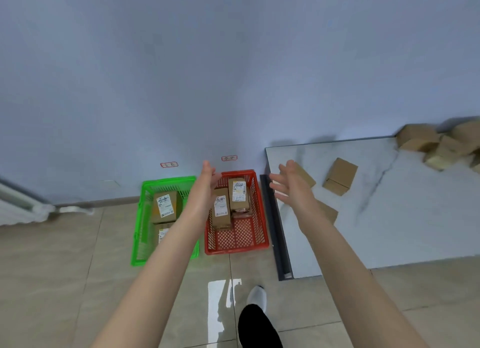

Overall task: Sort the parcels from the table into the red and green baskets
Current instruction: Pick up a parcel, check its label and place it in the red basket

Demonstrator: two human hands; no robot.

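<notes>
Below, your left hand (207, 181) and right hand (291, 185) hover empty, fingers spread. Brown cardboard parcels (340, 176) lie on the white marbled counter (389, 217), others in the red plastic mesh basket (239, 245) and green plastic mesh basket (137, 243) on beige floor tiles (65, 256) against a pale-blue wall (233, 61).

Single head-worn wide-angle view, from standing height, faces forward and down toward the wall (233, 61), with the green basket (142, 191) and red basket (241, 238) centred on the near floor (52, 269), the desk (376, 217) at right, and the left hand (209, 177) and right hand (288, 184) reaching in from the bottom edge.
</notes>
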